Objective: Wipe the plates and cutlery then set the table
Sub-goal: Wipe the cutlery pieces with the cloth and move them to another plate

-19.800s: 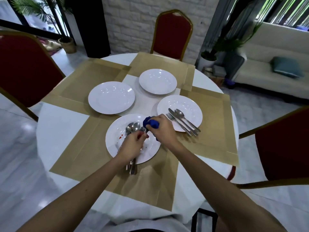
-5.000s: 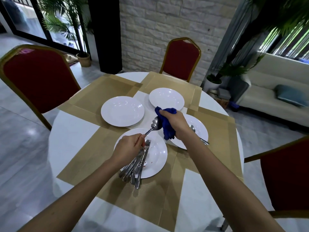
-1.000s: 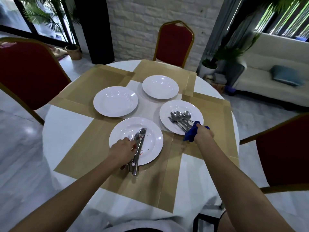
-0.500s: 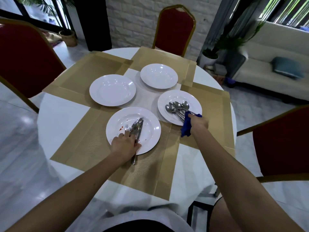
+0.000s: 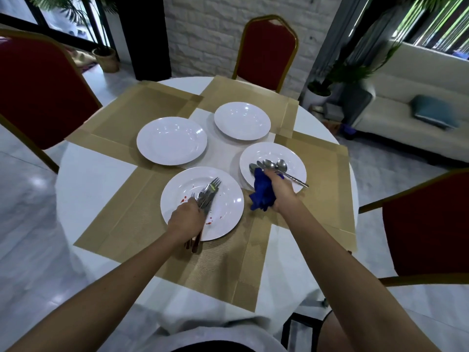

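The cutlery bundle (image 5: 208,193) is gripped near its handles by the left hand (image 5: 186,219) on the stained near plate (image 5: 228,207), with its long axis pointed away from the person and the tines tilted rightward. The blue cloth (image 5: 262,194) is clutched in the right hand (image 5: 280,190), by the spoons (image 5: 272,165) on the right plate (image 5: 276,151). The bundle is nearer the left hand, so a rightward carry to the cloth is judged to come next.
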Action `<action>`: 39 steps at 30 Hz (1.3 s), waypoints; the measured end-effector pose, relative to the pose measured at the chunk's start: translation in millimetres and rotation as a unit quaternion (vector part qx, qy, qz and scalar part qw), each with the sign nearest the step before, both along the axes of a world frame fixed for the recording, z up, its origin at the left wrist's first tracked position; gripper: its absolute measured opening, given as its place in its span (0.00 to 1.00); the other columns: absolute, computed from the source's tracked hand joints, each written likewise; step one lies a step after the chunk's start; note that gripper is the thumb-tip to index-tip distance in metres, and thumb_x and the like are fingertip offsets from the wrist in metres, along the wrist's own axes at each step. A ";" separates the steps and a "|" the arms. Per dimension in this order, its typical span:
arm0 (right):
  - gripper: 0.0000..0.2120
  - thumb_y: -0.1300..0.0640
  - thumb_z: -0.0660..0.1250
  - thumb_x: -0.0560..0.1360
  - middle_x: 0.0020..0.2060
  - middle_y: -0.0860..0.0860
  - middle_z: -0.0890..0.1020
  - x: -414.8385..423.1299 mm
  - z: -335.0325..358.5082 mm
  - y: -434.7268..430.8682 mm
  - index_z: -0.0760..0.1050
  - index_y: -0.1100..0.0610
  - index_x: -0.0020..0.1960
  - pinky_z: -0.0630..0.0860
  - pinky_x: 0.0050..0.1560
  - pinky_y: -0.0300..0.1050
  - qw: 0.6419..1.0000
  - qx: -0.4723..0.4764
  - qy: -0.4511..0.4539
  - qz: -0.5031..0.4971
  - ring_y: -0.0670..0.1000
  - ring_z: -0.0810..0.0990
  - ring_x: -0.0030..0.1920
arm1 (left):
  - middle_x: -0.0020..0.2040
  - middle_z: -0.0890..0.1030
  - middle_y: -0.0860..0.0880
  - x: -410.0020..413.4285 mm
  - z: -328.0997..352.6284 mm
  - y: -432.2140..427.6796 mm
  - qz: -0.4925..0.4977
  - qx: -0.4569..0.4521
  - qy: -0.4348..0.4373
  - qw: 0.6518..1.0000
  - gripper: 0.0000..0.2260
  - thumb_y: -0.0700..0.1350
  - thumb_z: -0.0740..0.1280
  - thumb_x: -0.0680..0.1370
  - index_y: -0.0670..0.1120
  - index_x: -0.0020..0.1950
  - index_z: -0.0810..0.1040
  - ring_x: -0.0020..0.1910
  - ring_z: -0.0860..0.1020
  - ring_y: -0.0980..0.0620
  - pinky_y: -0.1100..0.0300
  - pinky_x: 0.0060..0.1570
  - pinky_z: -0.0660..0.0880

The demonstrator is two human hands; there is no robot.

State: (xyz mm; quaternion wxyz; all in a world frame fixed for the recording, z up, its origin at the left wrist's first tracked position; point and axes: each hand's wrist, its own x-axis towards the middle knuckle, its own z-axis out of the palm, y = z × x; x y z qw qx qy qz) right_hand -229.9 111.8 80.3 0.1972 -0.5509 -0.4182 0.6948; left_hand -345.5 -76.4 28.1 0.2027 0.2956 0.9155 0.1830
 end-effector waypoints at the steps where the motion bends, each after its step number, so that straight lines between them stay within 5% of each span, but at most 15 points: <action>1: 0.13 0.54 0.74 0.71 0.48 0.58 0.82 -3.9 0.1 -4.4 0.76 0.56 0.51 0.79 0.52 0.63 0.999 0.028 -0.001 0.022 0.61 0.81 0.49 | 0.52 0.78 0.40 -0.9 2.9 0.6 0.014 0.010 -0.015 1.000 0.10 0.45 0.55 0.80 0.40 0.54 0.70 0.51 0.76 0.38 0.53 0.45 0.68; 5: 0.04 0.57 0.73 0.72 0.37 0.53 0.82 -21.3 9.4 -27.1 0.79 0.56 0.43 0.78 0.39 0.46 0.957 0.243 -0.005 0.158 0.53 0.80 0.37 | 0.50 0.79 0.44 0.0 23.4 4.2 0.045 0.130 -0.148 0.979 0.11 0.48 0.54 0.82 0.43 0.53 0.72 0.50 0.77 0.43 0.55 0.42 0.70; 10: 0.05 0.57 0.74 0.71 0.45 0.47 0.78 -42.5 14.6 -50.0 0.82 0.54 0.47 0.69 0.49 0.28 0.821 0.459 -0.001 0.339 0.43 0.77 0.45 | 0.48 0.80 0.44 7.0 38.1 11.7 0.023 0.303 -0.239 0.922 0.09 0.47 0.54 0.82 0.50 0.55 0.73 0.46 0.77 0.49 0.51 0.50 0.74; 13: 0.07 0.55 0.73 0.72 0.46 0.47 0.74 -50.5 19.0 -38.8 0.82 0.55 0.49 0.72 0.50 0.34 0.786 0.549 -0.018 0.284 0.45 0.75 0.46 | 0.36 0.75 0.51 7.0 43.8 3.4 0.029 0.339 -0.246 0.907 0.10 0.49 0.55 0.83 0.51 0.44 0.71 0.36 0.72 0.55 0.64 0.38 0.71; 17: 0.06 0.55 0.72 0.73 0.50 0.51 0.74 -54.7 29.0 -10.2 0.82 0.55 0.49 0.78 0.44 0.49 0.776 0.607 -0.115 0.129 0.52 0.78 0.45 | 0.33 0.72 0.56 8.4 50.3 -2.9 -0.004 0.368 -0.233 0.900 0.12 0.47 0.54 0.84 0.51 0.43 0.71 0.33 0.69 0.59 0.68 0.34 0.69; 22: 0.08 0.53 0.73 0.72 0.48 0.52 0.75 -51.7 27.9 -12.4 0.81 0.55 0.49 0.77 0.36 0.47 0.676 0.689 -0.128 0.227 0.55 0.78 0.40 | 0.30 0.73 0.59 5.3 53.7 -0.8 -0.006 0.366 -0.223 0.903 0.12 0.48 0.53 0.84 0.50 0.44 0.71 0.32 0.69 0.60 0.62 0.38 0.67; 26: 0.08 0.53 0.72 0.73 0.52 0.51 0.74 -49.1 32.9 2.0 0.80 0.55 0.50 0.74 0.45 0.44 0.778 0.593 -0.142 0.151 0.53 0.77 0.47 | 0.31 0.72 0.57 6.5 54.5 4.0 -0.016 0.342 -0.212 0.915 0.11 0.47 0.54 0.84 0.46 0.44 0.71 0.31 0.69 0.59 0.62 0.38 0.67; 30: 0.13 0.52 0.75 0.69 0.47 0.48 0.80 -41.6 41.8 3.3 0.79 0.50 0.52 0.72 0.41 0.34 0.829 0.499 -0.097 0.233 0.47 0.78 0.45 | 0.33 0.72 0.54 -1.2 58.5 5.5 -0.023 0.339 -0.238 0.910 0.12 0.46 0.54 0.84 0.42 0.47 0.71 0.32 0.69 0.57 0.67 0.33 0.67; 33: 0.10 0.55 0.75 0.69 0.43 0.50 0.83 -36.9 43.8 11.5 0.78 0.50 0.48 0.78 0.40 0.42 0.914 0.364 -0.052 0.173 0.51 0.81 0.43 | 0.29 0.72 0.56 -8.8 62.0 6.8 -0.039 0.321 -0.277 0.905 0.11 0.45 0.55 0.83 0.42 0.47 0.74 0.27 0.68 0.58 0.63 0.31 0.66; 36: 0.09 0.59 0.75 0.68 0.40 0.58 0.84 -36.3 42.0 9.7 0.76 0.53 0.45 0.80 0.46 0.54 0.964 0.247 -0.006 0.098 0.59 0.83 0.41 | 0.37 0.79 0.51 -17.7 71.5 9.0 -0.004 0.350 -0.400 0.847 0.13 0.49 0.56 0.83 0.42 0.53 0.76 0.33 0.73 0.54 0.63 0.34 0.70; 39: 0.09 0.63 0.72 0.70 0.36 0.58 0.81 -37.0 43.2 -4.0 0.76 0.61 0.49 0.79 0.40 0.50 0.986 0.166 0.029 0.009 0.56 0.80 0.34 | 0.57 0.80 0.51 -20.7 75.1 13.7 0.081 0.408 -0.515 0.750 0.18 0.57 0.56 0.80 0.49 0.65 0.71 0.51 0.78 0.49 0.55 0.52 0.74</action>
